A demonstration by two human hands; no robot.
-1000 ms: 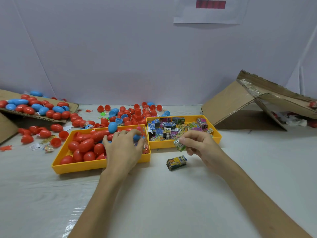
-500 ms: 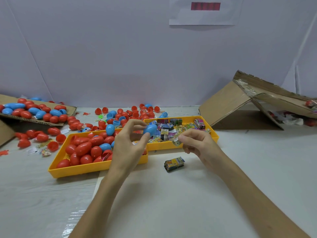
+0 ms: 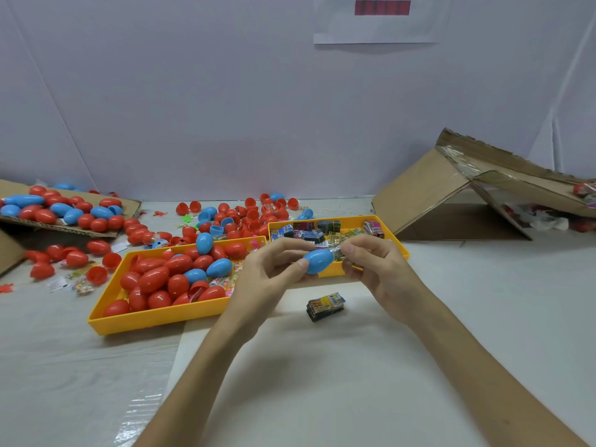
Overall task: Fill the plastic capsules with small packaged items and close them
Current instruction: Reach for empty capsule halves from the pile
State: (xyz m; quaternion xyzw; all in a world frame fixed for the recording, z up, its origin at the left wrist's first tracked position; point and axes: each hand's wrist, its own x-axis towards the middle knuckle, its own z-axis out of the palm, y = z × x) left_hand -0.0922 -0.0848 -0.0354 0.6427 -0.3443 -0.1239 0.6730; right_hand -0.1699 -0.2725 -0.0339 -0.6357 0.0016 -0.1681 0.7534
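Pinching a smooth blue plastic capsule between thumb and fingertips, our left hand holds it over the near rim of the yellow tray of packets. Our right hand nips a glossy crinkled packet at the capsule's end. Our fingers hide that end, so we cannot tell how far the packet sits inside. A blocky packet bundle lies on the table beneath.
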